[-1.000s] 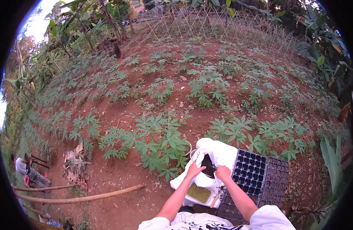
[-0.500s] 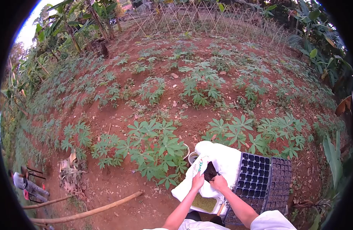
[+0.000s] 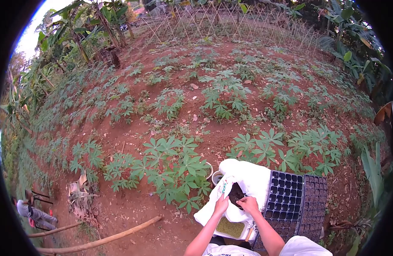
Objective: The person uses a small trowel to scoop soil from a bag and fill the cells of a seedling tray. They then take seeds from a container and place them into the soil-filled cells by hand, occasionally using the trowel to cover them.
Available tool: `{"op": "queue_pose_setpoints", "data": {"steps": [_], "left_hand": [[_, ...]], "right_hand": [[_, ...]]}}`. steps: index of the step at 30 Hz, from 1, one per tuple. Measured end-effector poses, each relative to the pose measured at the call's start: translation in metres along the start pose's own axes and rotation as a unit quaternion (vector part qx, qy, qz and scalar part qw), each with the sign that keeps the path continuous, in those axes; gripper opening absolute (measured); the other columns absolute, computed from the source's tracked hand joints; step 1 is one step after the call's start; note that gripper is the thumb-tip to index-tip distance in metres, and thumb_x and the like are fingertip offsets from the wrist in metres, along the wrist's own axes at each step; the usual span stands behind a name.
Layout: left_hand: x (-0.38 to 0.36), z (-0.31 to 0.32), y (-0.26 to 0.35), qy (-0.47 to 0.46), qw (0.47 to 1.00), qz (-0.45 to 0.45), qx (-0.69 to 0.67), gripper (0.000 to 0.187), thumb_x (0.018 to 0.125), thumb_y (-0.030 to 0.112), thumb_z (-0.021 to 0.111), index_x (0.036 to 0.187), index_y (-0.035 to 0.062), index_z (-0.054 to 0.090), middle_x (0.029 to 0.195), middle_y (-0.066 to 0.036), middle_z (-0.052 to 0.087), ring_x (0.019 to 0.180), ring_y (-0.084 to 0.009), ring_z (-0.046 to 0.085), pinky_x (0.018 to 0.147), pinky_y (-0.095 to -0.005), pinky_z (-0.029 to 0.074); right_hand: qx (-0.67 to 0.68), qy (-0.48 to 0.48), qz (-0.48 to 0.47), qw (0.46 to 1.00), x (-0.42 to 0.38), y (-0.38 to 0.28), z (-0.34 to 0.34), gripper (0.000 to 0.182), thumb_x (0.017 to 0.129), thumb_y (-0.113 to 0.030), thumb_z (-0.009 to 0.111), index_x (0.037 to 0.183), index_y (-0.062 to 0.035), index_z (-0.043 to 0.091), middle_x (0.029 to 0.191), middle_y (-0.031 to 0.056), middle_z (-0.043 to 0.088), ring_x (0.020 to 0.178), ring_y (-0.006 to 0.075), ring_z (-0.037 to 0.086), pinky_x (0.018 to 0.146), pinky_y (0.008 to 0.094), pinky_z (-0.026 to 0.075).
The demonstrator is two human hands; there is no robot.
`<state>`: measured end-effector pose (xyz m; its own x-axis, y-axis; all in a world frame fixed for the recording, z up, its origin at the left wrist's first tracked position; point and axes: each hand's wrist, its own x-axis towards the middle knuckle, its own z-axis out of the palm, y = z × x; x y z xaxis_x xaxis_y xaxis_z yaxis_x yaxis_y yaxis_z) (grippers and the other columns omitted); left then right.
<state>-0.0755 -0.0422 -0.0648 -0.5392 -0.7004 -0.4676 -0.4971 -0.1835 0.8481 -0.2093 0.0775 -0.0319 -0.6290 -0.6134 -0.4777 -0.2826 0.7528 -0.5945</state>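
Observation:
A white plastic sack (image 3: 253,174) lies in front of me, its mouth open on dark soil (image 3: 235,193). My left hand (image 3: 221,205) is closed on the near left edge of the sack's mouth. At the right side of the opening is my right hand (image 3: 248,205), its fingers curled together against the soil; what they hold is hidden. Right of the sack lies a black seedling tray (image 3: 283,194), its upper cells unfilled and its lower ones holding soil. Below my hands sits a white container of yellow-green grains (image 3: 229,228).
A second seedling tray (image 3: 314,205), filled with soil, adjoins the first. A pale pot (image 3: 216,177) stands behind the sack. Leafy plants (image 3: 173,170) grow just beyond. Bamboo poles (image 3: 107,243) lie at lower left, near a seated person (image 3: 36,214).
My right hand has lifted slightly from deeper in the soil toward the rim of the sack's mouth, showing more soil. My left hand keeps its hold. The view has shifted slightly.

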Motion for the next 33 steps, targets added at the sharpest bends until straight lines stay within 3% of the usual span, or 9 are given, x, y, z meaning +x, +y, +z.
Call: {"op": "queue_pose_setpoints", "data": {"steps": [3, 9, 17, 20, 24, 28, 30, 33], "left_hand": [[-0.017, -0.006, 0.029, -0.014, 0.999, -0.043, 0.024, 0.060, 0.098, 0.033, 0.049, 0.148, -0.0002, 0.041, 0.144, -0.027, 0.050, 0.138, -0.0389, 0.044, 0.115, -0.0398, 0.033], [-0.012, 0.001, 0.016, -0.004, 1.000, -0.030, 0.005, 0.059, 0.098, 0.032, 0.048, 0.150, 0.0046, 0.040, 0.145, -0.027, 0.049, 0.138, -0.0388, 0.044, 0.114, -0.0404, 0.033], [-0.031, -0.004, 0.033, -0.004, 1.000, 0.000, 0.026, 0.064, 0.096, 0.031, 0.054, 0.153, 0.0059, 0.035, 0.146, -0.025, 0.049, 0.137, -0.0382, 0.046, 0.114, -0.0403, 0.034], [-0.045, 0.003, 0.037, 0.008, 1.000, 0.002, 0.026, 0.077, 0.091, 0.030, 0.062, 0.155, 0.0059, 0.028, 0.149, -0.026, 0.045, 0.138, -0.0382, 0.044, 0.114, -0.0391, 0.034], [-0.058, 0.019, 0.033, 0.007, 0.999, 0.034, -0.014, 0.087, 0.086, 0.022, 0.069, 0.156, 0.0018, 0.021, 0.155, -0.026, 0.037, 0.142, -0.0367, 0.040, 0.116, -0.0391, 0.031], [-0.069, 0.039, 0.028, 0.083, 0.991, 0.101, 0.025, 0.087, 0.086, 0.014, 0.068, 0.157, 0.0035, 0.018, 0.155, -0.027, 0.034, 0.144, -0.0373, 0.036, 0.118, -0.0384, 0.027], [-0.095, 0.043, 0.045, 0.089, 0.993, 0.075, -0.001, 0.088, 0.087, 0.013, 0.067, 0.158, 0.0040, 0.016, 0.156, -0.028, 0.033, 0.145, -0.0384, 0.034, 0.118, -0.0389, 0.026], [-0.105, 0.059, 0.023, 0.123, 0.990, 0.072, -0.015, 0.089, 0.087, 0.011, 0.064, 0.159, 0.0056, 0.012, 0.159, -0.028, 0.026, 0.145, -0.0395, 0.032, 0.120, -0.0384, 0.021]], "right_hand": [[0.028, -0.019, -0.018, 0.999, -0.004, -0.016, -0.008, 0.035, 0.081, -0.035, 0.077, 0.097, -0.0047, 0.079, 0.072, 0.0100, 0.074, 0.053, 0.0153, 0.068, 0.062, 0.0303, 0.057], [0.009, -0.033, -0.033, 0.999, -0.001, -0.025, -0.009, 0.034, 0.082, -0.033, 0.077, 0.097, -0.0036, 0.078, 0.072, 0.0093, 0.074, 0.054, 0.0149, 0.069, 0.058, 0.0290, 0.056], [0.068, -0.019, -0.035, 0.997, -0.017, -0.017, -0.022, 0.035, 0.084, -0.035, 0.075, 0.099, -0.0041, 0.078, 0.072, 0.0109, 0.074, 0.055, 0.0162, 0.070, 0.061, 0.0296, 0.057], [0.044, -0.013, -0.038, 0.998, -0.028, -0.014, -0.039, 0.038, 0.084, -0.038, 0.074, 0.100, -0.0038, 0.078, 0.069, 0.0116, 0.073, 0.058, 0.0177, 0.072, 0.067, 0.0302, 0.058], [0.081, -0.006, -0.038, 0.996, -0.039, 0.015, -0.054, 0.039, 0.084, -0.036, 0.074, 0.101, -0.0016, 0.076, 0.075, 0.0138, 0.074, 0.059, 0.0192, 0.072, 0.063, 0.0314, 0.058], [0.097, -0.004, -0.023, 0.995, -0.069, 0.046, -0.092, 0.036, 0.086, -0.033, 0.072, 0.103, -0.0012, 0.075, 0.076, 0.0146, 0.073, 0.058, 0.0198, 0.072, 0.060, 0.0314, 0.057], [0.100, 0.036, -0.045, 0.993, -0.076, 0.078, -0.101, 0.035, 0.086, -0.031, 0.072, 0.103, -0.0007, 0.075, 0.073, 0.0129, 0.073, 0.055, 0.0188, 0.070, 0.059, 0.0315, 0.057], [0.116, 0.030, -0.021, 0.993, -0.106, 0.110, -0.130, 0.038, 0.084, -0.031, 0.075, 0.107, -0.0002, 0.072, 0.075, 0.0113, 0.073, 0.054, 0.0167, 0.068, 0.055, 0.0308, 0.055]]}}
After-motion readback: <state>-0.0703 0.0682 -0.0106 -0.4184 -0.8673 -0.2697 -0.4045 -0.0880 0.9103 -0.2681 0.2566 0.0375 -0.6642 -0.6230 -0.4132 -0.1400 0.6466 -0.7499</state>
